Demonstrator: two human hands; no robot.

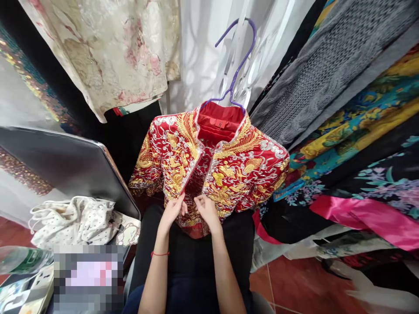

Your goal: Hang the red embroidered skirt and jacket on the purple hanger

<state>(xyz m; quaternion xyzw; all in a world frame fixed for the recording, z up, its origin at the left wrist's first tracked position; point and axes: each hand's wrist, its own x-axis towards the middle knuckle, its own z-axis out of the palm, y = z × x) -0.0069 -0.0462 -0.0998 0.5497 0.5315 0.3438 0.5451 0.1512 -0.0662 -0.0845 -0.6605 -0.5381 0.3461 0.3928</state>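
Note:
A red jacket (229, 170), thick with gold and silver embroidery, hangs on a purple wire hanger (233, 85), its lower part over my lap. Its front is undone, showing red lining and a collar label (220, 124) marked S. My left hand (174, 210), with a red string at the wrist, pinches the front edge on the left. My right hand (205, 210) has its fingers closed at the opposite front edge. The jacket's lower hem droops between my forearms.
Floral cream cloth (131, 52) hangs at upper left. Right of the jacket hang a grey knit (340, 56) and several patterned garments. A dark panel (65, 161), a spotted cloth bag (73, 220) and a plastic bottle (24, 260) are at left. Red tiles (301, 283) cover the floor.

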